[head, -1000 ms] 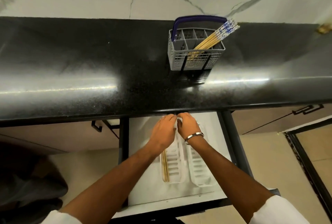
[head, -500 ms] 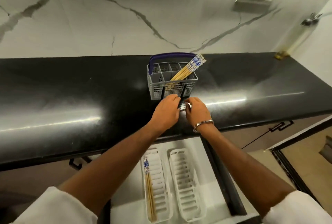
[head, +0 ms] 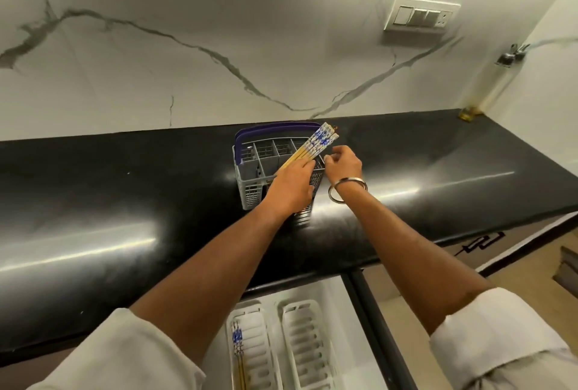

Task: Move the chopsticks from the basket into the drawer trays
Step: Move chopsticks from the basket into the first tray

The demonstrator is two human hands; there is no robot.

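Note:
A grey cutlery basket (head: 250,180) with a blue handle stands on the black counter. A bundle of yellow chopsticks (head: 314,145) with blue-and-white tops leans out of its right rear compartment. My left hand (head: 291,184) covers the basket's front, and its fingers curl around the chopstick shafts. My right hand (head: 344,164) hovers just right of the bundle, fingers loosely bent and holding nothing. Below the counter the drawer is open with two white slotted trays. The left tray (head: 261,355) holds a pair of chopsticks (head: 238,355). The right tray (head: 308,346) holds nothing.
The black counter (head: 125,202) runs the full width, with a marble wall behind it. A switch plate (head: 420,16) is on the wall at the upper right. A small brass fitting (head: 467,113) sits at the counter's far right corner. A closed cabinet front (head: 488,245) lies to the right of the drawer.
Both hands rose from the drawer, passed the counter edge and reached the basket. My left hand now closes on the chopsticks. The view tilted upward.

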